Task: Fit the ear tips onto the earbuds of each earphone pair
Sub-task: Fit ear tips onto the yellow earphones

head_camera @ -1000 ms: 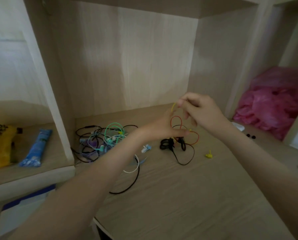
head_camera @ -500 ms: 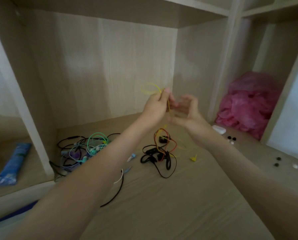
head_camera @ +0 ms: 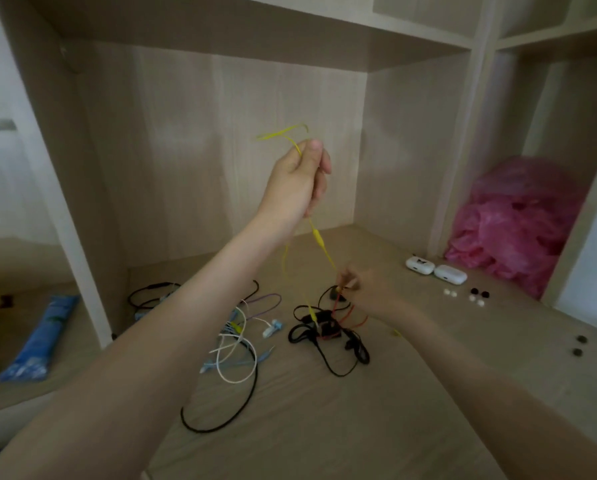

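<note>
— Where is the yellow cable (head_camera: pixel 319 241)?
— In the middle of the frame. The left hand (head_camera: pixel 299 183) holds it up high, fingers curled around it, with a loop sticking out above the thumb.
— And the right hand (head_camera: pixel 368 289)?
— Lower, right of centre. Its fingertips pinch the lower part of the same cable, just above the black and red cables (head_camera: pixel 325 336) on the wooden board (head_camera: pixel 342 427).
— The ear tips (head_camera: pixel 448 292)?
— Small white and black ones lie at the right, near two white cases (head_camera: pixel 435 270) and a pink bag (head_camera: pixel 519 230).
</note>
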{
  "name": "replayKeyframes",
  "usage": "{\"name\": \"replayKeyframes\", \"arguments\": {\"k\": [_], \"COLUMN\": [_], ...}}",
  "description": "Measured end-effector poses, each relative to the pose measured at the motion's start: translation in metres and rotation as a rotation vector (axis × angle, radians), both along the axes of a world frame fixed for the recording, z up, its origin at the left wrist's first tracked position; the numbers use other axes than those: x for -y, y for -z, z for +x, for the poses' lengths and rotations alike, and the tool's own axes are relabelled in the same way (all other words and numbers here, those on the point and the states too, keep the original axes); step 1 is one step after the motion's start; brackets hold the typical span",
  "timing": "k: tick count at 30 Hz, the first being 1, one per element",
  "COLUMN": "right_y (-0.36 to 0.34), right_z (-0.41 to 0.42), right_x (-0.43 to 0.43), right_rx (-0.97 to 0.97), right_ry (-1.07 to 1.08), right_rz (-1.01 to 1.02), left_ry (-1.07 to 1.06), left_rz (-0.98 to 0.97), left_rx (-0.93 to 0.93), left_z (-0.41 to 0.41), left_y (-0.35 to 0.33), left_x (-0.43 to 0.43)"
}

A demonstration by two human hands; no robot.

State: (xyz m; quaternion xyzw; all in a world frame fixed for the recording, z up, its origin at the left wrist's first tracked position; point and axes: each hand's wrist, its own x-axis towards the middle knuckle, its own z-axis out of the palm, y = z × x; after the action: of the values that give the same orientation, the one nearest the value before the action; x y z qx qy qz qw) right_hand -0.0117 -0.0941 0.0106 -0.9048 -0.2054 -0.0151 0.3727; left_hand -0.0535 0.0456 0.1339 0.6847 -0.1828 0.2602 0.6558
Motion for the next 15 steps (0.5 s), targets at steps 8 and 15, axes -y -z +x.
{"name": "replayKeyframes", "arguments": {"k": [8,15], "right_y": [-0.014,-0.037], "right_z": [0.014,0.01], "right_x": [0.009,0.017], "right_rx": [0.168,0.404], "right_ry": [0.183,0.193], "right_rz": [0.154,0.158], "left_ry": [-0.585,-0.543], "left_rz": [1.618,1.16], "left_rx": [-0.042,-0.227], "left_z": [0.001,0.006], "left_y": [0.029,0.037], "left_x": [-0.032,-0.038]}}
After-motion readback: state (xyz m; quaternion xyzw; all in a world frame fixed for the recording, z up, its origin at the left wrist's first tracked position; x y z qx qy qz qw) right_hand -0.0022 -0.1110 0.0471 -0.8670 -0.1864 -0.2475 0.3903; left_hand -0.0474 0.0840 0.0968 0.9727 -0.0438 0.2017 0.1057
